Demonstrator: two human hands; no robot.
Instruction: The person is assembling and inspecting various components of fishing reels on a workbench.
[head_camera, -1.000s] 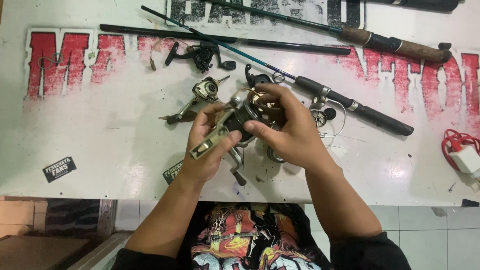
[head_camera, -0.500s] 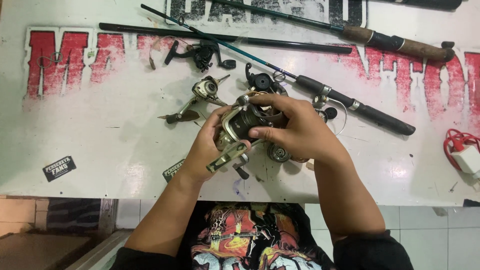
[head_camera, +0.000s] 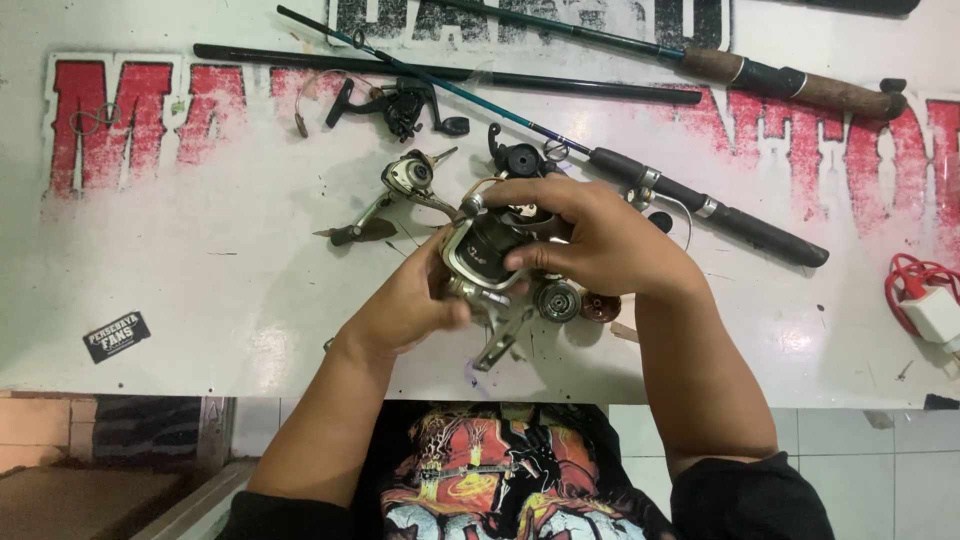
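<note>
Both hands held one silver fishing reel (head_camera: 487, 252) just above the white table (head_camera: 200, 280). The left hand (head_camera: 405, 310) gripped it from seven o'clock. The right hand (head_camera: 590, 240) closed over it from three o'clock. A smaller reel (head_camera: 408, 178) lay near, at eleven o'clock.

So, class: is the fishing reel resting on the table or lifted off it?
Lifted: both hands, left hand and right hand, hold the reel above the table.

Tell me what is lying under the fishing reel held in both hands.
Under the silver and black spinning reel, a round metal spool and a dark reddish round part lie on the white painted table. The right hand and left hand cover the rest.
</note>
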